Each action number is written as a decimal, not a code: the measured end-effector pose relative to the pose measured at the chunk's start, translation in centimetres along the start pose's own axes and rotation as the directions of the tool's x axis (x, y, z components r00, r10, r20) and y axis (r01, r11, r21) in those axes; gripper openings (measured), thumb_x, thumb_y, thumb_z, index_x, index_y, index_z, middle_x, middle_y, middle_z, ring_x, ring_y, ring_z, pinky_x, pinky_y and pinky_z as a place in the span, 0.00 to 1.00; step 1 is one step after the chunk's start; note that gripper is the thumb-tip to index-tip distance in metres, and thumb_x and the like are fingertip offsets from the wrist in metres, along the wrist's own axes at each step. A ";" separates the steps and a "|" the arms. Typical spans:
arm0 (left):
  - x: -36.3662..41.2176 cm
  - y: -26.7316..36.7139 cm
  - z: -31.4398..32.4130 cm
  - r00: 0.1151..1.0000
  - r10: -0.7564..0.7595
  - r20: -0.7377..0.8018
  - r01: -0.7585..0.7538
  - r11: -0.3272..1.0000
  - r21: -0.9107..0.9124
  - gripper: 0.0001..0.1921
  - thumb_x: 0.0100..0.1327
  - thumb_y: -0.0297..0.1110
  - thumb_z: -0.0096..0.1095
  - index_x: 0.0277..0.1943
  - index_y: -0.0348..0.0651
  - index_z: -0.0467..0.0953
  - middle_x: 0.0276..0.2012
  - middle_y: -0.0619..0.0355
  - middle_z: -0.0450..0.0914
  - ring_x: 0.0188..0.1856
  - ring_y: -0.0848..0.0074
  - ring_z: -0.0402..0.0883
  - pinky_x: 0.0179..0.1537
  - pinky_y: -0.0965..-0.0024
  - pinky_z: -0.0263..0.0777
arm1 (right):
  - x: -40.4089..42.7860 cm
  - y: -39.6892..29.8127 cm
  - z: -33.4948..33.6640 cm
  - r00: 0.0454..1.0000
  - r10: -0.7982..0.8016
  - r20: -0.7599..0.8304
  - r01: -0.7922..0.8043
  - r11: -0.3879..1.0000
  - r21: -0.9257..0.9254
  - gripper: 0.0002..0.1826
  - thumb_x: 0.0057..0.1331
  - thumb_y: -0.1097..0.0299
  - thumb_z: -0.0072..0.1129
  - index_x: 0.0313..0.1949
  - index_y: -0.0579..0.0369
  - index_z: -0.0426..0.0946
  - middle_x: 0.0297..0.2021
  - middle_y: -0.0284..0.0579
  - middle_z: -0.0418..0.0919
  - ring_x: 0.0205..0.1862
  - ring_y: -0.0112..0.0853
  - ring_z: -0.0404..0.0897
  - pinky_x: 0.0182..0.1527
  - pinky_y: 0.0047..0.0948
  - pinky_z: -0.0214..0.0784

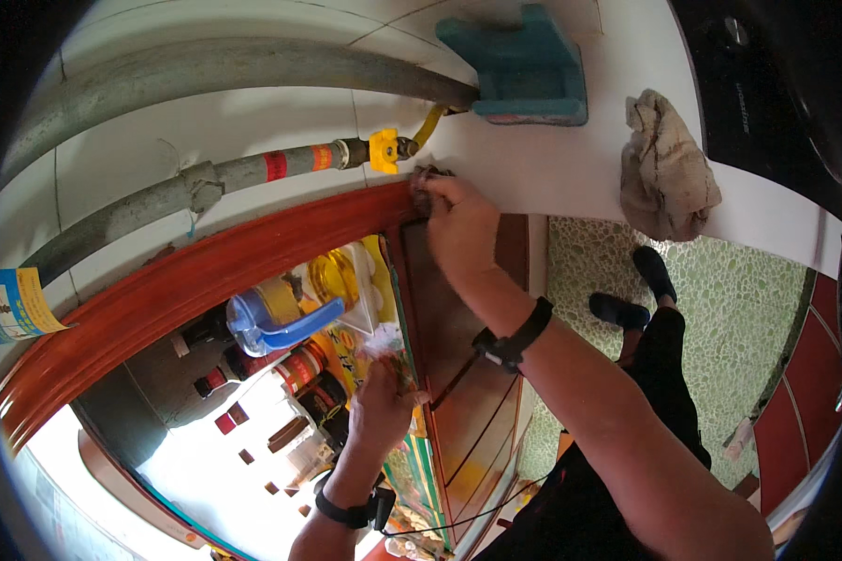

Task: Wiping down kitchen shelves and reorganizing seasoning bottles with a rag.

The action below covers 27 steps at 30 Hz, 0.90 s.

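Observation:
My right hand pinches a dark, crumpled scouring pad or wad. It presses this against the end of a red-brown wooden moulding, where the wood meets the white counter. My left hand is lower, at the edge of a shelf with a colourful printed covering. Its thumb is spread from the fingers, and no held object shows; the fingertips are blurred. Beyond that hand stand a clear jug with a blue handle and a container of yellow oil.
A grey pipe with a yellow valve runs just above the moulding. On the white counter are a teal holder and a crumpled cloth, near a black stove. Several bottles crowd the shelf. A thin cable hangs near my left wrist.

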State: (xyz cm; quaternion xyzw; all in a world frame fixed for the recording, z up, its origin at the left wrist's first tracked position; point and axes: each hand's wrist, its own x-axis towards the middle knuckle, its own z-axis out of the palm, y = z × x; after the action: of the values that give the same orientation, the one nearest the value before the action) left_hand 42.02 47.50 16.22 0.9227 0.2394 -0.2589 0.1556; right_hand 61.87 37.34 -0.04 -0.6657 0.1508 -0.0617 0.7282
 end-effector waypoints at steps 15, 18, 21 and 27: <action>-0.4 -0.1 0.2 0.990 -0.138 0.025 0.136 0.989 0.065 0.31 0.54 0.37 0.83 0.53 0.38 0.69 0.39 0.49 0.82 0.43 0.59 0.80 0.43 0.59 0.75 | -0.5 -5.0 0.6 0.978 -0.197 0.063 0.181 0.962 0.203 0.13 0.58 0.87 0.58 0.39 0.57 0.84 0.34 0.52 0.85 0.37 0.47 0.85 0.40 0.40 0.79; -0.9 -0.5 0.0 0.988 -0.148 0.035 0.146 0.988 0.059 0.30 0.52 0.42 0.84 0.48 0.39 0.67 0.38 0.43 0.83 0.45 0.42 0.83 0.41 0.50 0.76 | 0.1 -4.7 0.3 0.930 -0.361 0.063 0.345 0.920 0.186 0.13 0.56 0.86 0.60 0.38 0.54 0.84 0.34 0.50 0.84 0.37 0.47 0.85 0.41 0.41 0.78; 0.1 1.7 -0.4 0.988 -0.150 0.042 0.145 0.984 0.108 0.31 0.53 0.42 0.84 0.48 0.39 0.67 0.38 0.42 0.82 0.46 0.41 0.82 0.42 0.50 0.76 | 0.8 -2.3 0.0 0.955 -0.295 0.041 0.283 0.942 0.179 0.14 0.56 0.86 0.60 0.39 0.53 0.84 0.34 0.49 0.84 0.38 0.46 0.85 0.40 0.41 0.78; -0.4 -0.3 0.2 0.981 -0.187 0.045 0.180 0.976 0.122 0.31 0.52 0.41 0.84 0.48 0.38 0.67 0.38 0.41 0.82 0.46 0.40 0.82 0.42 0.50 0.75 | -0.2 -9.2 0.8 0.891 -0.454 -0.027 0.445 0.860 0.251 0.16 0.55 0.86 0.61 0.39 0.50 0.84 0.34 0.46 0.85 0.38 0.42 0.85 0.39 0.39 0.80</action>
State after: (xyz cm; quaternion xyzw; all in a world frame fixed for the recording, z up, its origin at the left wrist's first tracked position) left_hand 41.46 47.53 16.23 0.8967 0.3035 -0.3113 0.0834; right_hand 62.93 37.22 9.10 -0.5862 -0.0295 -0.2373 0.7741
